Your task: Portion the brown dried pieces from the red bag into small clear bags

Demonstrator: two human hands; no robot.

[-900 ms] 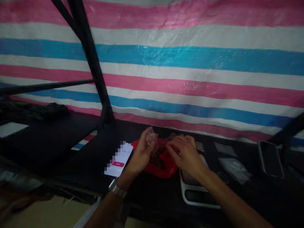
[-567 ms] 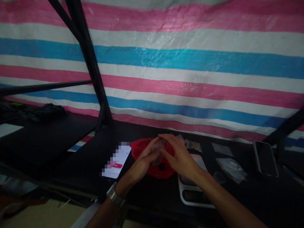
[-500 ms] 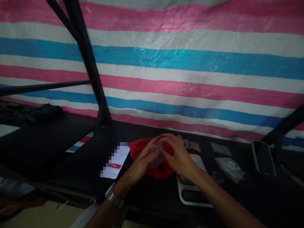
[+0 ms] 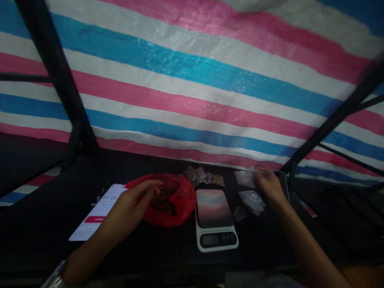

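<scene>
Red bag (image 4: pixel 185 200) sits partly behind left hand (image 4: pixel 135 200).

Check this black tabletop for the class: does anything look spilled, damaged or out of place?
Nothing stands out. The dark-brown pieces look contained in the open, crumpled red plastic bag, and the white rectangular digital scale rests flat beside it. The dim, blurred picture could hide small spills.

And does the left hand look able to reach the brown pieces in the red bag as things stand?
Probably yes: the red bag lies open with the brown pieces exposed, and the left hand is close by, with nothing visible between.
</scene>
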